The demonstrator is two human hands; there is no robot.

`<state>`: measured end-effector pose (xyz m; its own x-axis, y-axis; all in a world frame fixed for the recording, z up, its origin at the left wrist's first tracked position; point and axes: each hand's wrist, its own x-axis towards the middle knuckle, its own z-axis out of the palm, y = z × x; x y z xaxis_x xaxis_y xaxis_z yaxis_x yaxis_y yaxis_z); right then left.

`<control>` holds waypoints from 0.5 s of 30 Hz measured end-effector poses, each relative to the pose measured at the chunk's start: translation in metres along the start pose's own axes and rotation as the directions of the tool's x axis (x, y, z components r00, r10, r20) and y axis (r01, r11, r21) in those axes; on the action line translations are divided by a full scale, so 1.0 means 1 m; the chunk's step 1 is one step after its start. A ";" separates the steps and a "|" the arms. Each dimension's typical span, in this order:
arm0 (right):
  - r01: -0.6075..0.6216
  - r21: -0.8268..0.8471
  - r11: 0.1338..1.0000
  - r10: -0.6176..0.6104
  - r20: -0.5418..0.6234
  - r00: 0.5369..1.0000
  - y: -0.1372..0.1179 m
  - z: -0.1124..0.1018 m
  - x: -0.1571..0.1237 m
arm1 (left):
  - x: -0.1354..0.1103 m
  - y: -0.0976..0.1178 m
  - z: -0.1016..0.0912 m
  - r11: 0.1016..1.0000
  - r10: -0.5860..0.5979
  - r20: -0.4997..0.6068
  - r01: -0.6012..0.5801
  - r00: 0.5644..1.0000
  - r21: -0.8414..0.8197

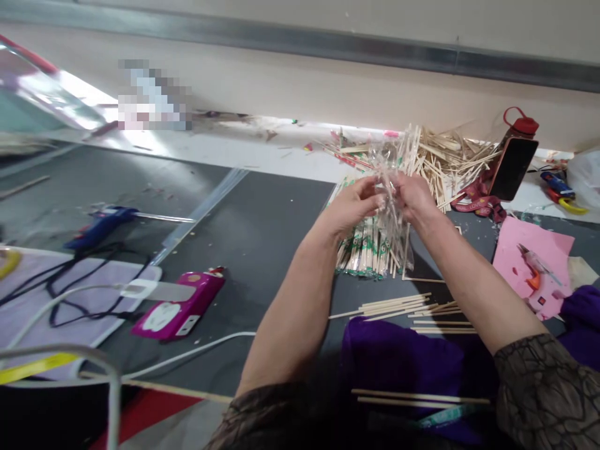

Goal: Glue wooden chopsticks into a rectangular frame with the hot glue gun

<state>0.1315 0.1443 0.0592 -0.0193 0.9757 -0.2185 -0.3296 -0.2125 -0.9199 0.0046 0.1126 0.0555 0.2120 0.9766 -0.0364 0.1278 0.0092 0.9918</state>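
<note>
Both hands are at a crinkled clear plastic wrapper [390, 187], raised over the table. My left hand [354, 203] pinches its left side between thumb and fingers. On the other side, my right hand [415, 195] closes on the wrapper, with its fingertips partly hidden behind the plastic. Under the hands lie chopsticks in green-printed paper sleeves [363, 253], partly covered by my left hand and the plastic. Loose bare chopsticks [398, 305] lie nearer me on the grey table.
Behind my hands is a heap of wooden sticks [462, 153], beside a red-capped bottle [522, 125] and a phone [513, 169]. Cutters lie on pink paper [509, 240] at right. A blue glue gun [103, 225] and a magenta power strip [180, 306] with cords are at left.
</note>
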 end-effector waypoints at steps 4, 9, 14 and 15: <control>-0.033 0.024 0.999 0.032 0.039 0.999 -0.003 -0.001 -0.006 | 0.006 -0.012 0.007 0.997 0.077 0.000 -0.077 0.997 -0.004; -0.016 -0.101 0.995 0.024 0.082 0.996 -0.017 -0.006 -0.016 | 0.010 -0.010 0.008 0.981 0.194 -0.106 -0.193 0.975 0.021; 0.071 -0.295 0.953 -0.060 0.048 0.997 -0.028 -0.024 -0.033 | 0.011 0.014 -0.003 0.955 0.294 -0.254 -0.294 0.921 0.039; 0.104 -0.356 0.929 -0.091 0.053 0.994 -0.028 -0.030 -0.041 | 0.011 0.018 -0.006 0.948 0.312 -0.294 -0.314 0.903 0.042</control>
<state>0.1703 0.1090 0.0839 -0.0391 0.9924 -0.1166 0.0278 -0.1156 -0.9929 0.0032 0.1246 0.0740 -0.0535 0.9482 0.3130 0.0949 -0.3072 0.9469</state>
